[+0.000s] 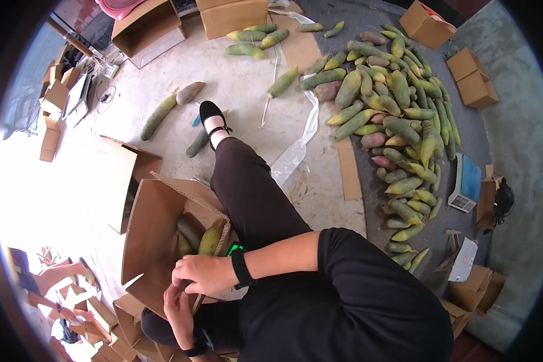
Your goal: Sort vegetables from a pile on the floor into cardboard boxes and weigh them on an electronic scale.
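My right hand [204, 274], a black band on its wrist, is at the near rim of an open cardboard box [153, 211], fingers bent. Just below it, the fingers of my left hand [179, 309] meet or nearly meet the right fingertips. Whether anything is between the fingers is hidden. Inside the box lie several green radishes [211, 238], partly covered by the box wall and my right hand. A lit green display [234, 249] shows between the box and my right wrist. My right leg stretches out beside the box.
A large heap of green and purplish radishes [400, 88] covers the dark mat on the right. Loose radishes [159, 116] and a clear plastic strip [298, 151] lie on the floor. More cartons [234, 19] stand around. Another person's arm [56, 308] reaches among boxes at lower left.
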Available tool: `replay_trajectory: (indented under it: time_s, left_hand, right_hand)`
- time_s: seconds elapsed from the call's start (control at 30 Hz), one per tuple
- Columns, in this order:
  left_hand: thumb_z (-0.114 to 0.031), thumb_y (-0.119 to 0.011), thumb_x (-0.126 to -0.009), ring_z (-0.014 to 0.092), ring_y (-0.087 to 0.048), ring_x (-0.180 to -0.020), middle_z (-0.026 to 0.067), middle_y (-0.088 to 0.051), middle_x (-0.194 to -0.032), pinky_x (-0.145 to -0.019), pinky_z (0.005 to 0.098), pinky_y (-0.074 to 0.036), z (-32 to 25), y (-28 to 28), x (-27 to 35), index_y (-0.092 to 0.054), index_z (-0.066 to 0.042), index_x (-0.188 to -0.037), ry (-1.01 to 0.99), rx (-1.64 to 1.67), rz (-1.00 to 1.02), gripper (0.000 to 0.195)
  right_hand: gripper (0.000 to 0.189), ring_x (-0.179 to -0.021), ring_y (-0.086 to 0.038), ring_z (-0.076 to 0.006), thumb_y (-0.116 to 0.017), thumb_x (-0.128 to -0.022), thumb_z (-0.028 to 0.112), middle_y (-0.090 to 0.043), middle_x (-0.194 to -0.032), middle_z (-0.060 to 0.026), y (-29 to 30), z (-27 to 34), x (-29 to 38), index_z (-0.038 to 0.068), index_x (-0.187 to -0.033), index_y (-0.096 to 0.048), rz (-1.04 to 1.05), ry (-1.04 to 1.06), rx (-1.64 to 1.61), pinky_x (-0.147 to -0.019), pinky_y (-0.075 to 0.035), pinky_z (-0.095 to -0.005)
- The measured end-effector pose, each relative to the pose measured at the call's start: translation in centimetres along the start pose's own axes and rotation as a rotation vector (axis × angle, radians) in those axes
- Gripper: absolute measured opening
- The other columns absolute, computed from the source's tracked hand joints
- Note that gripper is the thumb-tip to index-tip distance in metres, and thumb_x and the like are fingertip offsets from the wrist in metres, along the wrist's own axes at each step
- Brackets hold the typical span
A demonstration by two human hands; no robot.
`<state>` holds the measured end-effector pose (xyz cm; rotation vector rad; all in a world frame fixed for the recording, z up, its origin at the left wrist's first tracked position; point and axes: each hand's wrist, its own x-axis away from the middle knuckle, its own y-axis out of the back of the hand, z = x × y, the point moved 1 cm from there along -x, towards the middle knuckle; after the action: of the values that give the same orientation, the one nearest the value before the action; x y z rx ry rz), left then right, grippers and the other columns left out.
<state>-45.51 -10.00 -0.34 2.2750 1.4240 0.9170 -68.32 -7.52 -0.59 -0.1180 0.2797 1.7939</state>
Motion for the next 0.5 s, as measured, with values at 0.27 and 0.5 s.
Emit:
replay_trajectory:
  time_s: [0.27, 0.5]
  left_hand:
    - [-0.002, -0.051, -0.093, 0.015, -0.060, -0.091, 0.0082, -0.063, -0.099, -0.081, 0.0269, -0.047, -0.2, -1.7, 1.4, -0.062, 0.004, -0.112, -0.077, -0.063, -0.124, 0.023]
    - [-0.007, -0.049, -0.095, 0.020, -0.063, -0.086, 0.0113, -0.065, -0.091, -0.079, 0.0301, -0.049, -0.5, -2.1, 1.3, -0.064, 0.005, -0.104, -0.003, -0.092, -0.198, 0.021]
  right_hand:
    - [0.013, -0.082, -0.064, -0.0283, -0.061, -0.084, 0.012, -0.065, -0.088, -0.0127, 14.5, 3.7, -0.7, 0.002, -0.092, -0.063, -0.313, 0.177, 0.072, -0.074, -0.050, -0.0379]
    - [0.030, -0.088, -0.066, -0.0211, -0.065, -0.085, 0.017, -0.068, -0.095, -0.0121, 32.0, -12.8, 9.2, 0.006, -0.113, -0.061, -0.805, -0.507, 0.518, -0.078, -0.052, -0.0329]
